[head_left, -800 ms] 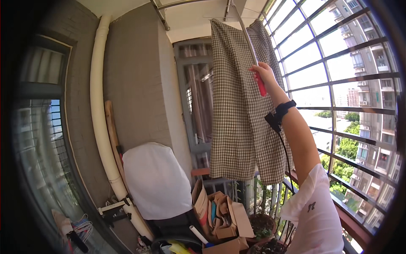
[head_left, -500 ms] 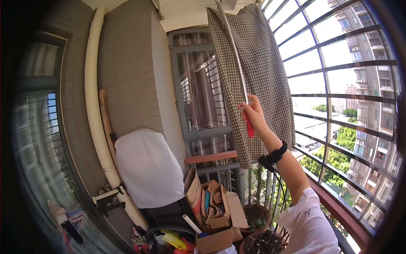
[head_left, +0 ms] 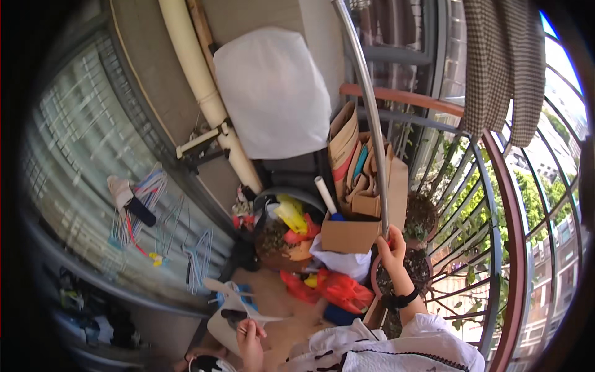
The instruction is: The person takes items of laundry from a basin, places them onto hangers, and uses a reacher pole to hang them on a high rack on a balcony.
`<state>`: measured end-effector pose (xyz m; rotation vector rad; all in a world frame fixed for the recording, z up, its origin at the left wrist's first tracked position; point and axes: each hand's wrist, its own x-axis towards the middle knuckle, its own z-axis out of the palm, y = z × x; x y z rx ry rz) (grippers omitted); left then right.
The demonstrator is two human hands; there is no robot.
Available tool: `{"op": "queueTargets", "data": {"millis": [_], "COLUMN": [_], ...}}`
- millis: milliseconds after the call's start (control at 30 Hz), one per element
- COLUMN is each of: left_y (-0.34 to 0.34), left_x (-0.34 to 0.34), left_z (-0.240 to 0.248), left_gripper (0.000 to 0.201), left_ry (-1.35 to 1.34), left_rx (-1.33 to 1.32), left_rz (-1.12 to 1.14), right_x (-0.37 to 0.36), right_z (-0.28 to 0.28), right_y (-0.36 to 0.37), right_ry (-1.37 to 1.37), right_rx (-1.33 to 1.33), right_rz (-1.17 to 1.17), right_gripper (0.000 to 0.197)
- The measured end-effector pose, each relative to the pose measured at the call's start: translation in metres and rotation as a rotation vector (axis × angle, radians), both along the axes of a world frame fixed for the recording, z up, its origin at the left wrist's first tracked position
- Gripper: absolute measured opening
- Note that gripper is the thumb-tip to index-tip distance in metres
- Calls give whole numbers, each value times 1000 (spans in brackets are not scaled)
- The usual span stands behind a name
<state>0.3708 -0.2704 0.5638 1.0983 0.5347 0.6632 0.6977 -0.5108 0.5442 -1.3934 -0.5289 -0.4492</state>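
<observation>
My right hand [head_left: 393, 249] is closed around the lower part of a long silver metal pole [head_left: 371, 111]. The pole runs up past the cardboard boxes and out of the top of the picture; its red handle is hidden now. Low in the middle, my left hand [head_left: 250, 338] has its fingers curled together, and whatever they may hold is too small to make out. Just beyond it is a white object with a dark part [head_left: 237, 306], whose kind I cannot tell. A checked cloth [head_left: 493, 68] hangs at the upper right, apart from both hands.
An open cardboard box [head_left: 350, 235] with folded paper bags stands beside potted plants [head_left: 423, 214]. A white-covered object [head_left: 273, 93] stands near the cream pipe [head_left: 201, 68]. Red plastic bags [head_left: 341, 290] lie on the floor. Hangers [head_left: 197, 257] show at left, a railing [head_left: 493, 242] at right.
My view has tilted down. My right hand, still on the pole, has come down from beside the checked cloth to near the boxes. My left hand has come into view.
</observation>
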Motion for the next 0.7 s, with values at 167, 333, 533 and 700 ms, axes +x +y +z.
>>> {"op": "queueTargets", "data": {"millis": [167, 333, 533, 700], "left_y": [-15, -28, -50, -69], "left_x": [-32, -60, -109, -152], "left_z": [4, -1, -12, -12], "left_gripper": [11, 12, 19, 21], "left_ry": [111, 101, 114, 95], "left_rx": [-53, -46, -57, -59], "left_rz": [147, 198, 336, 505], "right_x": [1, 27, 66, 100], "right_z": [-31, -51, -98, -121], "right_y": [12, 28, 7, -31], "right_ry": [263, 146, 26, -51], "right_rx": [103, -89, -764, -1253], "right_rz": [261, 409, 474, 562], "right_gripper": [34, 29, 22, 27]}}
